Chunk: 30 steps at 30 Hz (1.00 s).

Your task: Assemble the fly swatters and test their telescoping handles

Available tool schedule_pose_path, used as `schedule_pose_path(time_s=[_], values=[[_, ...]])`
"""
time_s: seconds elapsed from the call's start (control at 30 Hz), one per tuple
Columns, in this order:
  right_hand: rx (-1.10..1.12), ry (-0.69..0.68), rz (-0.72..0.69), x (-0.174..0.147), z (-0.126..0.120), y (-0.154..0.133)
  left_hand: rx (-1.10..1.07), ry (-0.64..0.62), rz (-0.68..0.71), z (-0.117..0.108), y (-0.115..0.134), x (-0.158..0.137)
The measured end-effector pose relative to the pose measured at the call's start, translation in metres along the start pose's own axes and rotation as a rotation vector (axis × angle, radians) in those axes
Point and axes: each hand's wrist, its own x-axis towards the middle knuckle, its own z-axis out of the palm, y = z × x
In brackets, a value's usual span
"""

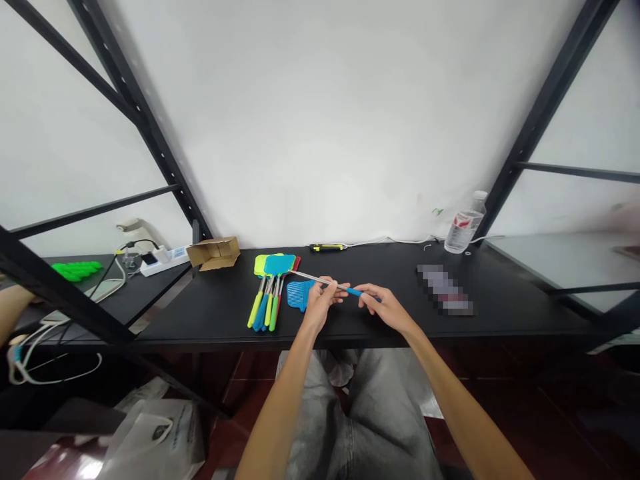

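My left hand (321, 301) pinches a thin metal rod (311, 276) that slants up to the left. The rod has a blue handle (354, 291), and my right hand (383, 305) is closed around its end. Next to my left hand, a blue perforated fly swatter head (298, 295) lies flat on the black table, partly hidden by the fingers. Whether it is joined to anything cannot be seen. Left of it lies a bundle of fly swatters (269, 297) with yellow, blue and red heads and yellow, blue and green handles. The rod's tip is close to the uppermost blue head (279, 265).
An open cardboard box (214, 254) stands at the table's back left. By the wall lies a yellow-black utility knife (327, 247). A water bottle (465, 223) and a pixelated flat object (445, 290) are on the right. Black frame posts (543, 110) flank the table.
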Motion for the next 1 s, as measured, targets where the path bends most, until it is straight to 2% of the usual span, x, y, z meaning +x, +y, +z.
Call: schedule_pose_path(time_s=[0.23, 0.43, 0.53, 0.6, 0.73, 0.8, 1.0], values=[[-0.031, 0.026, -0.011, -0.0008, -0.0003, 0.001, 0.031, -0.004, 0.008, 0.0, 0.001, -0.0034], [-0.016, -0.003, 0.001, -0.0011, 0.0026, 0.0011, 0.286, -0.097, 0.061, 0.0004, -0.0004, -0.0049], [-0.01, 0.002, 0.005, 0.0, 0.0029, 0.0015, 0.292, -0.106, 0.057, 0.0013, 0.0009, -0.0045], [-0.011, 0.02, 0.012, 0.0007, 0.0027, 0.0021, 0.223, -0.064, 0.044, 0.0023, 0.0026, -0.0045], [-0.014, 0.072, 0.031, 0.0005, 0.0014, 0.0038, -0.003, 0.168, 0.047, 0.0036, 0.0048, -0.0047], [-0.02, 0.078, 0.036, -0.0002, 0.0008, 0.0041, -0.023, 0.229, 0.065, 0.0034, 0.0044, -0.0051], [-0.048, 0.051, 0.033, -0.0012, -0.0003, 0.0033, 0.11, 0.09, 0.075, 0.0016, 0.0024, -0.0068]])
